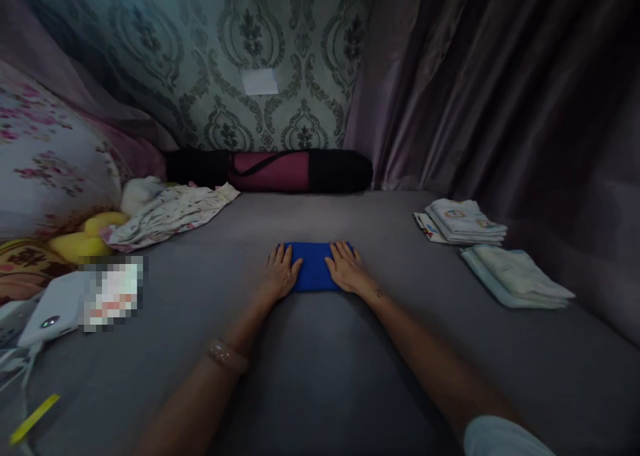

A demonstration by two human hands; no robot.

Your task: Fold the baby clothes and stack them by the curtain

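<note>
A folded blue cloth [315, 267] lies flat as a neat rectangle on the grey bed sheet [320, 369]. Over its left end rests my left hand [284, 271], palm down, with the fingers stretched forward and the thumb pointing inward. My right hand [345, 267] presses flat on the opposite end, its fingers also extended. Both hands are open and touch the cloth from above without gripping it. The cloth's middle shows between the two thumbs, while its left and right edges are partly covered.
To the right are a stack of folded white printed cloths [463, 221] and folded pale green cloths [517, 276]. A crumpled patterned garment [175, 216], a yellow plush toy [85, 239] and a white power bank [57, 306] lie left. A long black-and-maroon bag [273, 171] lines the wall.
</note>
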